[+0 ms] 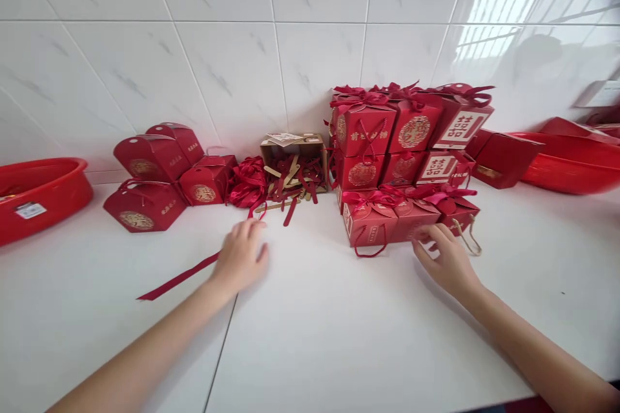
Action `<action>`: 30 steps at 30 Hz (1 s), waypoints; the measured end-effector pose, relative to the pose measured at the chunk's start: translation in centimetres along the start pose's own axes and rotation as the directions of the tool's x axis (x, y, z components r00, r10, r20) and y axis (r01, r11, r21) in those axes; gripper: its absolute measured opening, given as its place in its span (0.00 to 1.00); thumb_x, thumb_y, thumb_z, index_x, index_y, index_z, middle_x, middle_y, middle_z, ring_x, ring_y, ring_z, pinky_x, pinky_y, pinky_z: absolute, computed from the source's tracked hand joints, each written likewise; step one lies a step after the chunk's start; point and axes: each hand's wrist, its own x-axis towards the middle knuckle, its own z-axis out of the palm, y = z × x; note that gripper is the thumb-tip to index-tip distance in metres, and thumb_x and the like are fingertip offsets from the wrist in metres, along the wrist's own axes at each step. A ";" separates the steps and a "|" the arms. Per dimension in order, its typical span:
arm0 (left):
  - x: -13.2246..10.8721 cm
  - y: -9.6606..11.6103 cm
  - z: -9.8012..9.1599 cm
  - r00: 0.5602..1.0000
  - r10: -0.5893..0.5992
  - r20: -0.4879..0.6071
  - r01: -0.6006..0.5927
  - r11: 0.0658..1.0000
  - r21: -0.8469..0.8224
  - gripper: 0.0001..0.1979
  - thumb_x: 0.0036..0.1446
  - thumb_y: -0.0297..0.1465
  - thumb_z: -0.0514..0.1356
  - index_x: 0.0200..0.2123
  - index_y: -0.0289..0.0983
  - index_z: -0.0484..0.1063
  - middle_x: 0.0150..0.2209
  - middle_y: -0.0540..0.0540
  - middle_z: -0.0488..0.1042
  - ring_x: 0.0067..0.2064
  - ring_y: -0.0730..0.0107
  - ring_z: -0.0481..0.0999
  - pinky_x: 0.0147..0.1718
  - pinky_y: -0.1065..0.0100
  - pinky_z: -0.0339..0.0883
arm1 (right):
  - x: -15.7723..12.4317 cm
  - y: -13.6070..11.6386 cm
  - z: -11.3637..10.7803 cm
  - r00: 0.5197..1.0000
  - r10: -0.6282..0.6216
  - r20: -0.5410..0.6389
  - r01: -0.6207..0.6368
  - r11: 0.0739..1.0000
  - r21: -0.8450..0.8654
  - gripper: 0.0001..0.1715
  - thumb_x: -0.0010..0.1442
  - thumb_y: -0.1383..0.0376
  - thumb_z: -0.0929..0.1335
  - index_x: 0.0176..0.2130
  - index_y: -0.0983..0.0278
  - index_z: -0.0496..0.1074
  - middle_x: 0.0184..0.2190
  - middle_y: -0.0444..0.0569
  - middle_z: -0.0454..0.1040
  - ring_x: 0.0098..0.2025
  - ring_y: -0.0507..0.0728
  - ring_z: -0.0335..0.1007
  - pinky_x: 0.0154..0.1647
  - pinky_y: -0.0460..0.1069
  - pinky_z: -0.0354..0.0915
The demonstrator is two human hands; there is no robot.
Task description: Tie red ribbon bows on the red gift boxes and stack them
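Note:
My left hand (241,253) is over a dark red ribbon (181,280) whose loose end lies on the table to the left. Its fingers stretch toward a crumpled heap of red ribbon (247,182), the thumb apart; whether they touch the ribbon is unclear. My right hand (443,259) is by the front of the low row of red gift boxes (372,222), fingers slightly curled and thumb apart, with nothing visible in it. These boxes have ribbon bows on top and cord handles. Behind them rises a stack of similar red boxes (414,132).
An open cardboard box (320,161) spills red and tan strips. Several red boxes (145,206) are grouped at left. Red plastic basins (43,197) stand at both sides, with a larger red box (504,158) by the right one. A tiled wall (217,77) backs the white table (339,335).

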 end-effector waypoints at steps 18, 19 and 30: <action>-6.1 3.6 -1.6 0.926 0.318 0.202 -0.199 0.868 -0.455 0.06 0.63 0.31 0.48 0.33 0.41 0.63 0.20 0.56 0.64 0.21 0.74 0.62 0.24 0.73 0.58 | 3.9 -18.9 14.3 0.428 -0.022 0.903 -0.893 0.144 0.427 0.20 0.55 0.49 0.68 0.25 0.62 0.69 0.25 0.42 0.72 0.29 0.52 0.70 0.30 0.46 0.66; -6.2 3.6 -1.4 0.920 0.345 0.185 -0.244 0.875 -0.418 0.05 0.62 0.30 0.49 0.32 0.41 0.62 0.18 0.57 0.63 0.21 0.74 0.60 0.24 0.72 0.57 | 4.7 -19.0 14.4 0.459 -0.002 0.888 -0.884 0.100 0.457 0.18 0.54 0.52 0.69 0.24 0.62 0.69 0.25 0.40 0.72 0.29 0.51 0.70 0.31 0.46 0.66; -4.6 1.3 0.5 0.985 0.099 0.143 -0.043 0.936 -0.349 0.12 0.61 0.29 0.50 0.24 0.40 0.54 0.23 0.52 0.64 0.27 0.71 0.66 0.26 0.70 0.61 | 11.7 -16.7 5.7 0.859 -0.072 0.507 -0.503 0.064 0.862 0.13 0.61 0.57 0.68 0.31 0.64 0.74 0.29 0.45 0.71 0.33 0.52 0.71 0.40 0.49 0.69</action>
